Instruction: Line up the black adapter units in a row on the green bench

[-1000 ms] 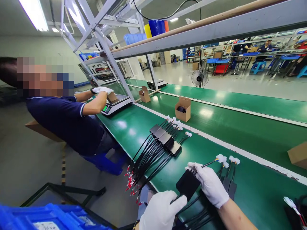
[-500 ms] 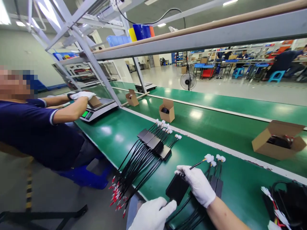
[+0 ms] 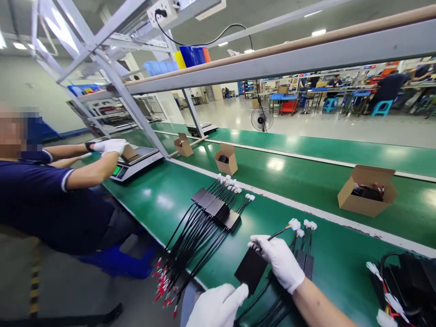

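Over the green bench point(image 3: 340, 254), black box point(image 3: 251, 271) still between both hands: right hand point(image 3: 281, 263) grips the upper end, left hand point(image 3: 216, 306) pinches the lower. My view swung right, bringing the open carton point(image 3: 361, 205) fully in; grip unchanged, so I'd judge this unit's handling unfinished.

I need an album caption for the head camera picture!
White-gloved left hand and right hand hold a black cabled module over a green workbench.
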`<state>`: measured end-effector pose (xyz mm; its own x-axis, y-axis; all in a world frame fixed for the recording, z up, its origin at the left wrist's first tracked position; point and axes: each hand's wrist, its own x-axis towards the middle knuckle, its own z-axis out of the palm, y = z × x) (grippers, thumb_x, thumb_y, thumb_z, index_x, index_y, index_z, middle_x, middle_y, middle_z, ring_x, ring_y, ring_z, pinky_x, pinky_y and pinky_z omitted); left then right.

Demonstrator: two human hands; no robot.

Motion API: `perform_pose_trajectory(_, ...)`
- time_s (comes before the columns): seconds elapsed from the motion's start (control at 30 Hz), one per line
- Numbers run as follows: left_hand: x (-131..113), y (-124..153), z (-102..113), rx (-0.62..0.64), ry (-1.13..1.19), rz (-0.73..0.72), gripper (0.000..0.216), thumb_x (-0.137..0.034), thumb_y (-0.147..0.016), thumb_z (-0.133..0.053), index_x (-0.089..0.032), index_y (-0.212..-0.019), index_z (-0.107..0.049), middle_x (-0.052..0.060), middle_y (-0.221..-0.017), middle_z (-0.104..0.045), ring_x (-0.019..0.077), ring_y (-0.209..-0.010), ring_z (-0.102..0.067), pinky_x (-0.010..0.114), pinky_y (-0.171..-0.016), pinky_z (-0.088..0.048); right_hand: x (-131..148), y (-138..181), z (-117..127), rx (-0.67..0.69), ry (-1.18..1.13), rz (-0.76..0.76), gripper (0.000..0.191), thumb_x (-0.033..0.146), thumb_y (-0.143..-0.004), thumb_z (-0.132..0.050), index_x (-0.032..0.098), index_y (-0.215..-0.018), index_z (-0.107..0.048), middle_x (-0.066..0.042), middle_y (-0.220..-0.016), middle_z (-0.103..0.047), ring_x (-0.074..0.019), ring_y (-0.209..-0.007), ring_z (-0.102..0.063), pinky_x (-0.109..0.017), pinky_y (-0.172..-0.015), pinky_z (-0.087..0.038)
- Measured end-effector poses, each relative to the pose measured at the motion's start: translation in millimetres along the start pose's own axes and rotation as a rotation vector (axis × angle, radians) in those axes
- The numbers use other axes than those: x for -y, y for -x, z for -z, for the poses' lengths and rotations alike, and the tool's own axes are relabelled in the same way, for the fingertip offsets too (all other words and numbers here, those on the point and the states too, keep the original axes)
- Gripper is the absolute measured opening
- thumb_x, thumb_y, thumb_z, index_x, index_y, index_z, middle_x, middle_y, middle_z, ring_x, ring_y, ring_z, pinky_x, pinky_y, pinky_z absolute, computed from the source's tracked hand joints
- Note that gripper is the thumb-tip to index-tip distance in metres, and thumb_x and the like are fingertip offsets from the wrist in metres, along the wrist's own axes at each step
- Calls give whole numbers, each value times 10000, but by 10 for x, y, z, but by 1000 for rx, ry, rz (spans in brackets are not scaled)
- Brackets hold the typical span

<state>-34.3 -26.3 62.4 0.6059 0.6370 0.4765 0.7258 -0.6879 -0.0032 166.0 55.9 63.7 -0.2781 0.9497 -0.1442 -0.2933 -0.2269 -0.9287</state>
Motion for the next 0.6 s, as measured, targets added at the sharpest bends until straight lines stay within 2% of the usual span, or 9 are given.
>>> perform_pose_trajectory(0.1,-45,-18,40,-82,29,13,347,-62,-827,-396,-173,-1132,-521,3,-662,-619,136,-527,-582,217,-506,-460,-19,-9,42,9,40,7,381,526,-835,-602,193,-987,-708,-92,-961,-714,-247,-969,-653,-362,-906,-485)
perform_pose_trajectory(0.27,-87,-2,108,-46,32,33,370,-99,-830,-424,-165,-1187,-494,41,-756,-654,162,-625,-623,258,-588,-505,-29,2,42,14,31,-1,386,527,-841,-590,194,-1004,-698,-94,-995,-706,-250,-981,-648,-390,-931,-480)
perform_pose_trajectory(0.6,-116,-60,133,-77,11,57,306,-94,-860,-378,-191,-1072,-577,16,-678,-622,134,-586,-606,217,-577,-500,30,42,1,15,-42,21,334,493,-830,-626,204,-972,-712,-86,-977,-708,-254,-979,-649,-408,-957,-457)
